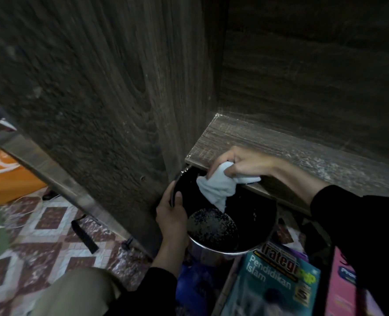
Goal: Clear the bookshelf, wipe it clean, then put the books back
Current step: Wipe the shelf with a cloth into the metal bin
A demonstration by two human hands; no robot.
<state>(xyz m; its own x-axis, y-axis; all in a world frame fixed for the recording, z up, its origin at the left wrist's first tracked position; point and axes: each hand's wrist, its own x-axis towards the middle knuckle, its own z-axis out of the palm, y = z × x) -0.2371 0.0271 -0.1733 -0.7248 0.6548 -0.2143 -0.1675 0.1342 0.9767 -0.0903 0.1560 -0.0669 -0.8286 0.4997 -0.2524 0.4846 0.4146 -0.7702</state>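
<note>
A dark wooden shelf board (291,147) runs from the centre to the right, dusty along its front edge. My right hand (243,164) grips a white cloth (218,188) at that front edge; the cloth hangs over a black round bin (252,215). My left hand (171,215) holds the bin's left rim just below the shelf. White specks of dust lie on the bin's bottom. A teal book (273,286) and a pink book (346,290) lie below the bin.
The bookshelf's tall side panel (97,99) fills the left and centre. A patterned tile floor (40,238) lies at lower left with a black strap (84,236) and an orange bag (6,176). My knee (74,293) is at the bottom.
</note>
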